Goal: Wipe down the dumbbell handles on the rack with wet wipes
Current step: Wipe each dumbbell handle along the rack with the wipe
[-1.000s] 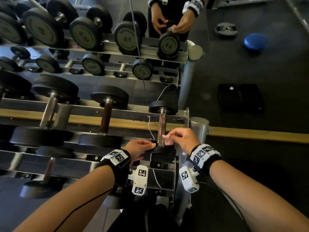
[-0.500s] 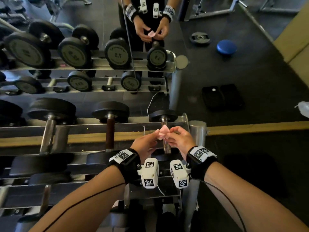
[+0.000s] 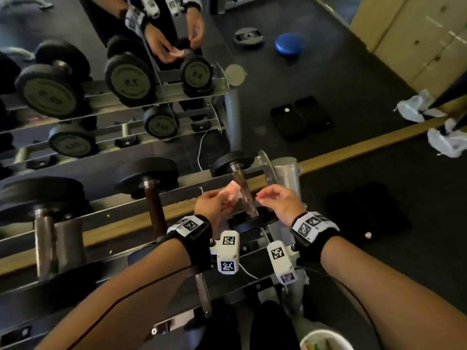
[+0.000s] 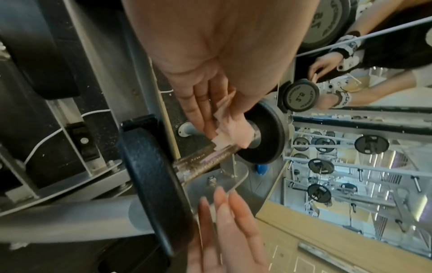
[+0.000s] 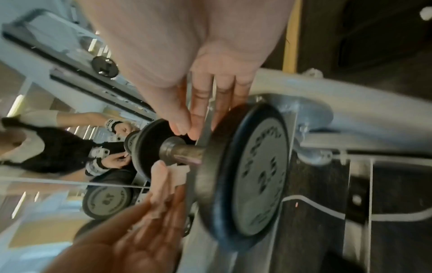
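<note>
**Limp wipe, fixed handle**

Your left hand (image 3: 214,205) pinches the pink wet wipe (image 3: 233,192) just left of the smallest dumbbell's handle (image 3: 243,195), frame centre, at the rack (image 3: 285,170) end. Your right hand (image 3: 280,202) hangs relaxed, empty. The wipe looks soft and floppy; fold it round the knurled bar.

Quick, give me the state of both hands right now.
Left hand: holding the pink wipe, beside the dumbbell handle.
Right hand: empty, fingers loosely curled, on the handle's other side.
</note>
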The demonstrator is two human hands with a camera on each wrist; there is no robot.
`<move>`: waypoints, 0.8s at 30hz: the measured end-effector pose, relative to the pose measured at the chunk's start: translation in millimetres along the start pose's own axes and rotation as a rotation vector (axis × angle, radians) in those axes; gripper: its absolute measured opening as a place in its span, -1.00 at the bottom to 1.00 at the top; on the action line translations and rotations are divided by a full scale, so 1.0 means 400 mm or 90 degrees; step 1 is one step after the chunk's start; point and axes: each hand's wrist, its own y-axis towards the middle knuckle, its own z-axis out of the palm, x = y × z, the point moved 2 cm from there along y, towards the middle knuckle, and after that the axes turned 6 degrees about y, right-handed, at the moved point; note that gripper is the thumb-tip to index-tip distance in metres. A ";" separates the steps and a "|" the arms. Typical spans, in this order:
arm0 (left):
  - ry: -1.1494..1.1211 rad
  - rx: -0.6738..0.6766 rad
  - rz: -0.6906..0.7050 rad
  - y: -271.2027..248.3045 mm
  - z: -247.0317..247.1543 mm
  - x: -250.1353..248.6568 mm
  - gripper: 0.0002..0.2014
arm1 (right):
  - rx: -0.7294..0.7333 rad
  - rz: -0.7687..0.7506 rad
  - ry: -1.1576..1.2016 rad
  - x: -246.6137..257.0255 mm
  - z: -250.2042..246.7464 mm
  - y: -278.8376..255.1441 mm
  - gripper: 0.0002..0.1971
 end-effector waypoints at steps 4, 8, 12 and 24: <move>0.123 -0.008 0.059 0.050 -0.029 -0.036 -0.66 | 0.025 -0.027 -0.115 -0.029 -0.024 -0.035 -0.88; 0.259 -0.037 0.109 0.078 -0.042 -0.084 -0.56 | 0.017 -0.012 -0.024 -0.056 -0.034 -0.067 -0.83; 0.383 -0.074 0.168 0.076 -0.034 -0.091 -0.62 | 0.038 0.018 0.072 -0.083 -0.036 -0.086 -0.75; 0.542 0.024 0.268 0.056 0.021 -0.057 -0.75 | 0.033 0.011 0.112 -0.133 -0.037 -0.079 -0.77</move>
